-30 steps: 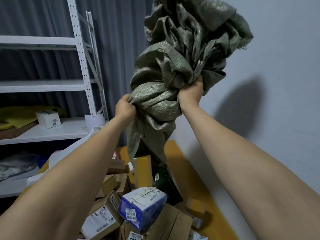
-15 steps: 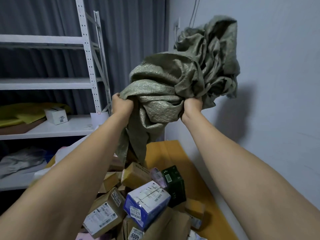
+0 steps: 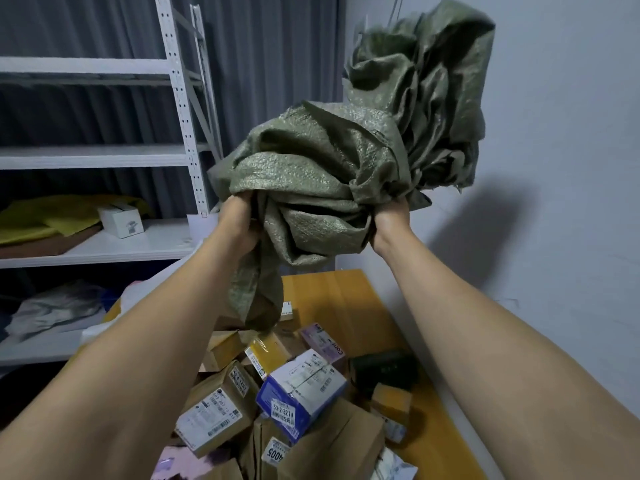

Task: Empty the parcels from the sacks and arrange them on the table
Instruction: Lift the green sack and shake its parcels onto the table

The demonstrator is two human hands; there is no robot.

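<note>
A crumpled green woven sack hangs in the air above the table, bunched up and limp. My left hand grips its left side and my right hand grips its right side, fingers buried in the folds. One loose end of the sack dangles down to the parcels. Below it lies a heap of parcels on the yellow table: a blue and white box, a brown labelled carton, a dark green box, a pale purple box and several plain cartons.
A white metal shelf rack stands at the left with a small white box and yellow sheets on it. A grey wall runs along the table's right edge. A grey curtain hangs behind.
The sack has come lower and bunched tighter between my hands. The last parcels, a yellow box and the dark green box, have dropped out onto the heap.
</note>
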